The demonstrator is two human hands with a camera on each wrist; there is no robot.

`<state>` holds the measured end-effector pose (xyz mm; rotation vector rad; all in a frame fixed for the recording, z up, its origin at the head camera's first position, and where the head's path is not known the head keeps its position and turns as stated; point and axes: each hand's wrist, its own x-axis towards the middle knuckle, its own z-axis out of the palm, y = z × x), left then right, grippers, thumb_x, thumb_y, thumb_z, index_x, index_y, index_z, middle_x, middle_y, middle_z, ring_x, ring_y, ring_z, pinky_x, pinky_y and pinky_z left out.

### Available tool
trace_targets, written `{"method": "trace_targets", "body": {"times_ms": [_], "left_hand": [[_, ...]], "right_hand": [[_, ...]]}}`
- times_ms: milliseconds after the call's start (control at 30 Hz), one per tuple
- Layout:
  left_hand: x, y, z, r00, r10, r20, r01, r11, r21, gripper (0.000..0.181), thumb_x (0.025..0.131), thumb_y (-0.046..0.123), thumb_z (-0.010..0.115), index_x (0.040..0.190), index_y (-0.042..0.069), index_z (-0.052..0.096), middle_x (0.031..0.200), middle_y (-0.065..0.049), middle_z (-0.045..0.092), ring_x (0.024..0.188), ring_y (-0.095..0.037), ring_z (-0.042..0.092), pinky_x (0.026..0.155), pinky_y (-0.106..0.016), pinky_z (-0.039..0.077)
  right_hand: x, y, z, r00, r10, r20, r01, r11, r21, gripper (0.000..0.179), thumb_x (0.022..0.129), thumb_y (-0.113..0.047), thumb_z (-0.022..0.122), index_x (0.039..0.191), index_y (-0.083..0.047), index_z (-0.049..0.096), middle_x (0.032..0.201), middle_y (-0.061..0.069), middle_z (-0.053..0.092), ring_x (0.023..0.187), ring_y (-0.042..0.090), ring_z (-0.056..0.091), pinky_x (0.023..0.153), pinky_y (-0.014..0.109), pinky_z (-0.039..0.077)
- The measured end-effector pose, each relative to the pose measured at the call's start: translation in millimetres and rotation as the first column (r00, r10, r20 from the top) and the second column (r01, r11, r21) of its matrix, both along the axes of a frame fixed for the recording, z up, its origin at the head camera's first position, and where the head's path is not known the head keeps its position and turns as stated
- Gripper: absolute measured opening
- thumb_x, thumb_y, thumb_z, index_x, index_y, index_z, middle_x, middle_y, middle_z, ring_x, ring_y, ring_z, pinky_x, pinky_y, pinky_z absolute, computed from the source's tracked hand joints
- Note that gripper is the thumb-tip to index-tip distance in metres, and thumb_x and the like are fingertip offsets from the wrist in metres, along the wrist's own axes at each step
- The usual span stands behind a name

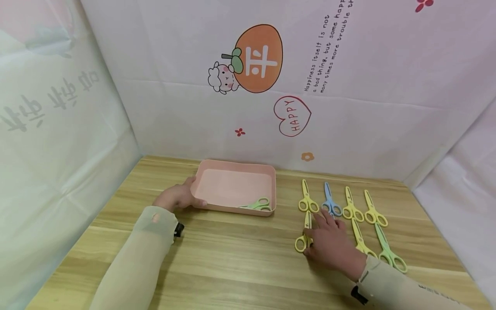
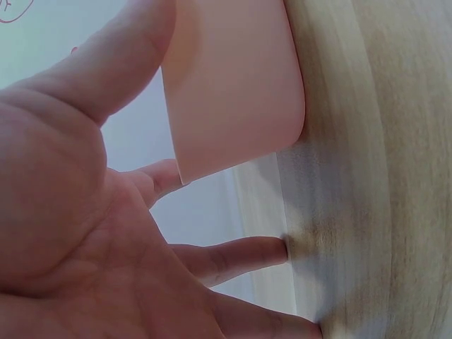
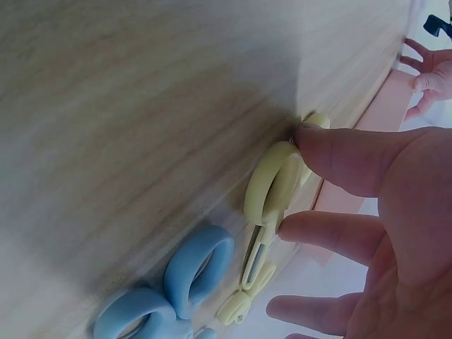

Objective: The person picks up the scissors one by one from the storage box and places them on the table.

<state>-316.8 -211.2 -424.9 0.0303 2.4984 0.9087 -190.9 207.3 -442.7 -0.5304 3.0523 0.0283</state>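
A pink tray (image 1: 236, 210) lies on the table with light green scissors (image 1: 260, 203) in its front right corner. My left hand (image 1: 180, 194) rests at its left end, thumb along the front wall, the other fingers spread fairly straight beside it. Yellow scissors (image 1: 300, 244) lie in the front row; my right hand (image 1: 331, 241) pinches their handles between thumb and index finger. In the right wrist view, blue scissors (image 3: 201, 265) sit below these fingers; the right hand hides them in the head view.
Behind the right hand is a row of yellow scissors (image 1: 308, 202), blue scissors (image 1: 329, 200) and two more yellow pairs. To its right lie yellow scissors (image 1: 360, 241) and green scissors (image 1: 387, 249). A printed white cloth (image 1: 174, 125) hangs along the table's back edge.
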Motion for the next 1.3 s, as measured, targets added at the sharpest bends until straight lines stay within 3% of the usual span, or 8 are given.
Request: {"method": "trace_targets", "body": {"times_ms": [233, 333, 467, 600, 733, 1000, 1167, 1300], "left_hand": [[-1.7, 0.0, -1.2, 1.000, 0.005, 0.006, -0.005, 1.000, 0.018, 0.117, 0.084, 0.039, 0.081, 0.161, 0.010, -0.003, 0.158, -0.030, 0.018, 0.142, -0.047, 0.023, 0.110, -0.056, 0.025], [-2.3, -0.4, -1.9, 1.000, 0.003, 0.002, -0.003, 1.000, 0.014, 0.118, 0.084, 0.039, 0.082, 0.160, 0.010, -0.003, 0.158, -0.030, 0.018, 0.141, -0.048, 0.023, 0.110, -0.057, 0.025], [-1.8, -1.1, -1.0, 1.000, 0.001, 0.003, -0.001, 1.000, 0.012, 0.117, 0.084, 0.039, 0.081, 0.160, 0.009, -0.003, 0.158, -0.030, 0.018, 0.142, -0.047, 0.023, 0.111, -0.057, 0.025], [-2.0, -1.8, -1.5, 1.000, 0.003, 0.006, -0.003, 1.000, 0.018, 0.117, 0.085, 0.038, 0.081, 0.160, 0.010, -0.003, 0.159, -0.029, 0.017, 0.142, -0.047, 0.022, 0.111, -0.057, 0.024], [-0.9, -1.0, -2.2, 1.000, 0.009, -0.001, -0.009, 1.000, 0.010, 0.116, 0.084, 0.038, 0.081, 0.161, 0.010, -0.002, 0.158, -0.030, 0.020, 0.141, -0.047, 0.024, 0.110, -0.057, 0.025], [0.0, 3.4, -1.5, 1.000, 0.006, -0.016, -0.006, 1.000, -0.009, 0.116, 0.084, 0.040, 0.082, 0.161, 0.012, 0.000, 0.155, -0.030, 0.027, 0.137, -0.047, 0.032, 0.108, -0.056, 0.030], [-1.0, 2.0, -2.1, 1.000, 0.025, -0.007, -0.025, 1.000, -0.016, 0.117, 0.083, 0.041, 0.082, 0.162, 0.014, 0.000, 0.156, -0.029, 0.027, 0.137, -0.046, 0.033, 0.108, -0.056, 0.030], [-0.8, -0.2, -2.3, 0.999, 0.032, -0.007, -0.032, 0.999, -0.015, 0.117, 0.082, 0.041, 0.083, 0.162, 0.015, 0.000, 0.156, -0.028, 0.027, 0.137, -0.046, 0.034, 0.108, -0.056, 0.030]], "right_hand": [[0.9, 1, 1.5, 1.000, 0.005, -0.022, -0.005, 1.000, -0.010, 0.048, 0.077, -0.039, 0.081, 0.117, -0.014, 0.074, 0.142, 0.027, 0.046, 0.138, 0.051, 0.026, 0.096, 0.071, 0.026], [-0.4, -3, 9.3, 0.999, 0.015, -0.041, -0.015, 1.000, -0.007, 0.051, 0.083, -0.045, 0.077, 0.121, -0.012, 0.072, 0.143, 0.026, 0.046, 0.137, 0.051, 0.028, 0.095, 0.071, 0.028], [-12.5, -14, 22.6, 0.990, 0.139, -0.038, -0.141, 0.986, -0.089, 0.060, 0.096, -0.049, 0.063, 0.139, -0.007, 0.059, 0.149, 0.020, 0.044, 0.138, 0.041, 0.035, 0.098, 0.068, 0.030], [-36.5, -34, 25.0, 0.928, 0.370, 0.025, -0.360, 0.914, -0.185, 0.066, 0.105, -0.048, 0.046, 0.154, -0.006, 0.037, 0.156, 0.011, 0.038, 0.141, 0.026, 0.037, 0.107, 0.062, 0.024], [-59.9, -60, 20.5, 0.874, 0.481, 0.065, -0.466, 0.870, -0.162, 0.059, 0.108, -0.044, 0.039, 0.153, -0.005, 0.040, 0.153, 0.010, 0.043, 0.140, 0.022, 0.039, 0.110, 0.061, 0.019], [-87.0, -93, 13.1, 0.877, 0.442, 0.190, -0.428, 0.897, -0.115, 0.054, 0.109, -0.040, 0.036, 0.144, -0.001, 0.050, 0.138, 0.007, 0.059, 0.128, 0.020, 0.053, 0.113, 0.057, 0.016], [-99.1, -104, 10.6, 0.881, 0.430, 0.195, -0.415, 0.902, -0.116, 0.055, 0.109, -0.045, 0.031, 0.144, -0.008, 0.053, 0.144, 0.006, 0.054, 0.138, 0.022, 0.041, 0.111, 0.062, 0.015], [-107.4, -110, 11.0, 0.872, 0.421, 0.251, -0.410, 0.907, -0.094, 0.057, 0.109, -0.046, 0.029, 0.146, -0.009, 0.052, 0.151, 0.009, 0.046, 0.143, 0.026, 0.032, 0.110, 0.064, 0.016]]}}
